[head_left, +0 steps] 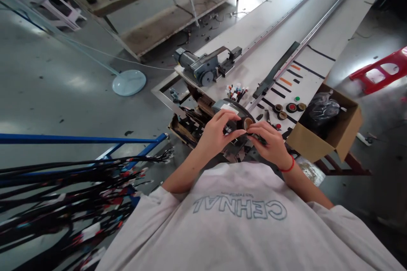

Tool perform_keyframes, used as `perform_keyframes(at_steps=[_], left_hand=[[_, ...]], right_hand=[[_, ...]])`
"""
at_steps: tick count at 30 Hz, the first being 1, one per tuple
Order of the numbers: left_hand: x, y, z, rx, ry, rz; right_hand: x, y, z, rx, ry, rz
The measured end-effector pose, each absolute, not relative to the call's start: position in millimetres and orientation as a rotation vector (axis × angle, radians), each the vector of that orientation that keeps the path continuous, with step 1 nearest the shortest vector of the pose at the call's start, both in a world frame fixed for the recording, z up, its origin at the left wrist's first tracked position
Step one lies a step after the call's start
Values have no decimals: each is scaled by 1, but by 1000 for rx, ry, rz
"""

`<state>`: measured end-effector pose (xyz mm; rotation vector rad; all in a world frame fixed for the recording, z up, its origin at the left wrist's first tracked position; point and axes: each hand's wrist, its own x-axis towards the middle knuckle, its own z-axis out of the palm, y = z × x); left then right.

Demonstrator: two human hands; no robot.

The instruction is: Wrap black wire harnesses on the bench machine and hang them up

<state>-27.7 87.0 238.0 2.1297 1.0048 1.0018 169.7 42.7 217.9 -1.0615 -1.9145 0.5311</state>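
Observation:
A small roll of tape (248,123), with a brown core and a dark outside, is held up between my hands in front of my chest. My right hand (269,139), a red cord at its wrist, is closed on the near right side of the roll. From the left, my left hand (219,130) curves towards it, thumb and index finger around the roll's dark left side; the exact contact is partly hidden. Just beyond my hands is a dark round machine part (230,105) with a white label on top. Connector ends (237,91) bunch up behind it.
Tape rolls (291,107) and black and orange strips (286,81) lie on the long bench (270,29). A motor unit (203,67) sits at its left edge. An open cardboard box (343,127) stands right. Black cable bundles (63,194) hang by a blue frame (79,138) at left.

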Motion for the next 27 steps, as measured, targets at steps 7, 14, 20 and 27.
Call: perform_keyframes(at_steps=[7,14,20,27], left_hand=[[-36,84,240,2102,1031,919],[-47,71,240,2138,1106,805],[-53,70,240,1995,1142,745],[-56,78,239,1879,1105,675]], right_hand=[[167,39,216,-1040,-1979,517],[163,36,214,-1017,-2014,538],[163,35,216,-996,-2060,570],[164,37,213,-977,-2095,588]])
